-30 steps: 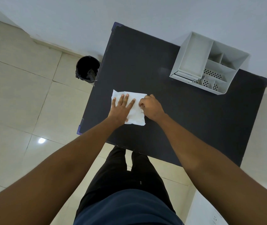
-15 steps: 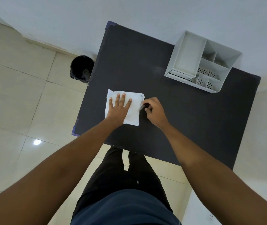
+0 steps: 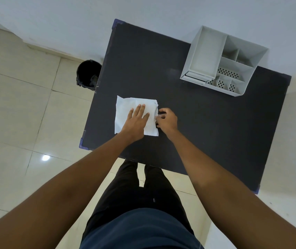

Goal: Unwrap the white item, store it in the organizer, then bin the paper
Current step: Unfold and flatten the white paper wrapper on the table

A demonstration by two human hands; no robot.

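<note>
Only one view here: a wide-angle head cam that looked steeply down past the person's own arms and legs onto the dark table [image 3: 206, 126]. It sat well above the tabletop, faced toward the wall [image 3: 161, 13], and took in floor tiles [image 3: 17, 108] to the left. No second view to overlap.

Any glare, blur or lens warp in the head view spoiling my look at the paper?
Head view: sharp, soft even light; the only glare is a spot on the floor tile; wide-angle stretch bows the table edges; paper clear, part under the left hand.
</note>
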